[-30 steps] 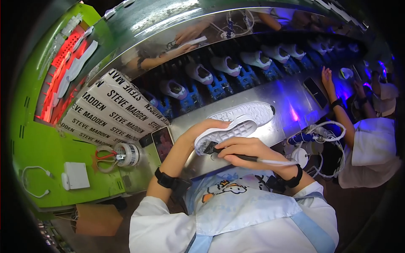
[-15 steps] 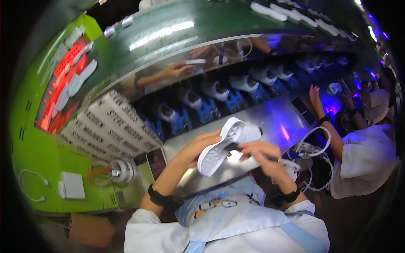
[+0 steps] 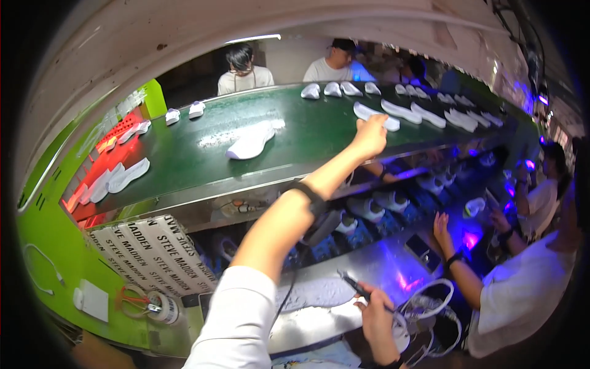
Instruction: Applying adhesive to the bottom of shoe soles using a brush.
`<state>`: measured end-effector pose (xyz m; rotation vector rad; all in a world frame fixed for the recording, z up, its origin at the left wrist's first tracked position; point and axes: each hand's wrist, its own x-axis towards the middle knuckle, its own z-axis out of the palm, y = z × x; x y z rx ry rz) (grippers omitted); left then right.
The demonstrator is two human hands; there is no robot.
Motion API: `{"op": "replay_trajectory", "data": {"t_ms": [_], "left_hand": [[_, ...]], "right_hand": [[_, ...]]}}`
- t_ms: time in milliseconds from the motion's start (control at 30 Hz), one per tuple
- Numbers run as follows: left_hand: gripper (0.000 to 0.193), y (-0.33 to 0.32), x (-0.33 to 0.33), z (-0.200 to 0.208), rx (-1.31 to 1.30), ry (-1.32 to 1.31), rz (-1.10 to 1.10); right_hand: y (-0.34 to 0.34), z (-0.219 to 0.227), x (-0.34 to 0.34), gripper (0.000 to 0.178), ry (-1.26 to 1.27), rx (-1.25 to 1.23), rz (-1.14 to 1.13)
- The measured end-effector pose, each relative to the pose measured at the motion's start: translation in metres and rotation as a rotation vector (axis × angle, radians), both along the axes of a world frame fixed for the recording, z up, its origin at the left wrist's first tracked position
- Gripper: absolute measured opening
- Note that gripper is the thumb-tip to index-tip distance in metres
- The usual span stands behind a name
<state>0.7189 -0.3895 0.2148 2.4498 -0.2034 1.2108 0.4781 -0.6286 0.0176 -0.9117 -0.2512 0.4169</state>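
One white sole [image 3: 365, 111] lies at the left hand [image 3: 370, 136], perhaps gripped.

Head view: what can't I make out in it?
All in the head view:
Sole at the left hand: the hand covers part, so I can't tell whether it is gripped or only touched.
Shoes in the lower row: the left arm hides part of the row.
Black tool: the right hand covers part.
Right forearm: cut off by the lower edge.

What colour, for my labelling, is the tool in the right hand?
The tool looks mostly black; head view.
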Motion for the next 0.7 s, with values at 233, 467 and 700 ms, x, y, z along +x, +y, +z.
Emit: {"op": "replay_trajectory", "data": {"t_ms": [233, 467, 700], "left_hand": [[0.045, 0.015, 0.068, 0.007, 0.28, 0.417, 0.297], [0.033, 0.056, 0.059, 0.01, -0.059, 0.49, 0.368], [0.032, 0.031, -0.124, 0.018, -0.776, -0.03, -0.063]], "right_hand": [[-0.019, 0.011, 0.011, 0.034, 0.086, -0.226, -0.048], [-0.02, -0.004, 0.017, 0.029, 0.12, -0.134, -0.049], [-0.023, 0.008, 0.004, 0.029, 0.12, -0.078, -0.059]]}}
